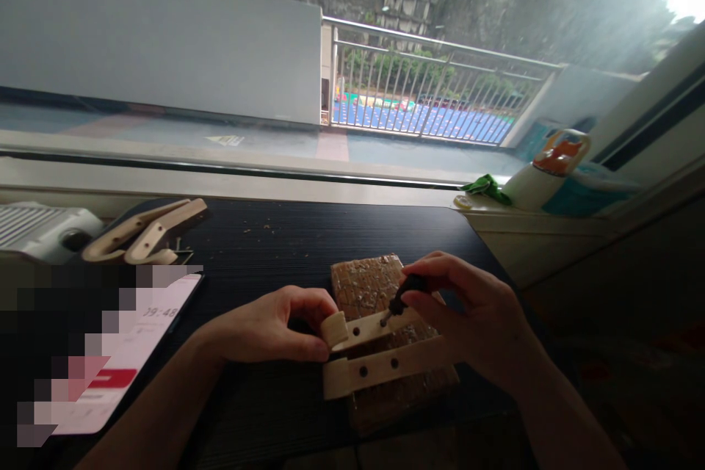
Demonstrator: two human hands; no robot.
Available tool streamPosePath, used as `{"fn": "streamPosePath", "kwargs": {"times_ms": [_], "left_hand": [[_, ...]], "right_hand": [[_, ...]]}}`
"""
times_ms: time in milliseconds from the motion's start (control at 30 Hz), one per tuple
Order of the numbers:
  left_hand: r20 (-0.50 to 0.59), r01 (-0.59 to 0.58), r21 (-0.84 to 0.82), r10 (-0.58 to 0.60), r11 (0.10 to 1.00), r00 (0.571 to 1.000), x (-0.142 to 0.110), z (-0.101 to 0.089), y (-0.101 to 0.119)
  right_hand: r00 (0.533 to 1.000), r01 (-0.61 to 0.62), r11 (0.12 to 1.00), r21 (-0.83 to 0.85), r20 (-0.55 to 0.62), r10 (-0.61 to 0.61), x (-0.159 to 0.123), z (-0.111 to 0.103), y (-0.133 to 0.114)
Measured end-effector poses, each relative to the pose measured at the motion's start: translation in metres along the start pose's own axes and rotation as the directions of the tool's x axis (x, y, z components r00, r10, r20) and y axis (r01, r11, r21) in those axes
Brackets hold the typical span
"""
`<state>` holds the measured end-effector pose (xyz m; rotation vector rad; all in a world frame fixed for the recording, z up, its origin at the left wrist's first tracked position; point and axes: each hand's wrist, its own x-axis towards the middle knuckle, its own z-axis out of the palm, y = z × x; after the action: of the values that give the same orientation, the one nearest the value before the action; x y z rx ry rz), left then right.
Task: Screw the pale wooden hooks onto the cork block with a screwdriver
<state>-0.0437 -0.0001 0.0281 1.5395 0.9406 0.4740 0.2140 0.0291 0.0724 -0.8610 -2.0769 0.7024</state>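
Both forearms [165, 382] run off the picture's bottom edge. The left hand [269, 327] pinches a wooden piece [370, 330] by its curled end; the right hand [476, 308], gripping a dark driver [395, 304] tip down-left against it, hides its far end. Its long axis runs left-right across a brown block [366, 283], toward the black table's [275, 235] right edge. Beyond stands a railing [429, 92].
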Motion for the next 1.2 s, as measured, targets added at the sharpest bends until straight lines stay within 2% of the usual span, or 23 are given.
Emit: {"fn": "streamPosePath", "kwargs": {"times_ms": [100,300,567,667,767,900,1200], "left_hand": [[-0.003,-0.005,-0.002,0.005,1.000,1.000,0.000,0.000,0.000],[-0.003,0.000,-0.008,0.000,1.000,1.000,0.000,0.001,0.001],[-0.001,-0.010,-0.013,0.010,1.000,1.000,0.000,0.001,0.000],[-0.007,-0.004,-0.014,0.003,1.000,1.000,0.000,0.002,0.001],[-0.009,0.009,-0.023,-0.010,1.000,1.000,0.000,0.002,0.002],[-0.005,0.012,-0.024,-0.012,1.000,1.000,0.000,0.002,0.004],[-0.007,0.016,-0.006,-0.016,1.000,1.000,-0.001,0.002,0.003]], "right_hand": [[1.000,-0.016,0.998,-0.067,0.024,0.018,0.002,-0.001,0.001],[0.980,0.090,0.986,-0.139,0.188,-0.063,0.010,-0.011,0.000],[0.987,0.082,0.969,-0.235,0.153,-0.047,0.012,-0.014,0.002],[0.984,0.097,0.947,-0.305,0.173,-0.045,0.014,-0.014,0.000],[0.964,0.136,0.911,-0.388,0.265,-0.031,0.017,-0.019,-0.007],[0.918,0.211,0.898,-0.387,0.394,-0.046,0.020,-0.029,-0.018],[0.892,0.223,0.862,-0.454,0.451,0.007,0.027,-0.033,-0.025]]}}
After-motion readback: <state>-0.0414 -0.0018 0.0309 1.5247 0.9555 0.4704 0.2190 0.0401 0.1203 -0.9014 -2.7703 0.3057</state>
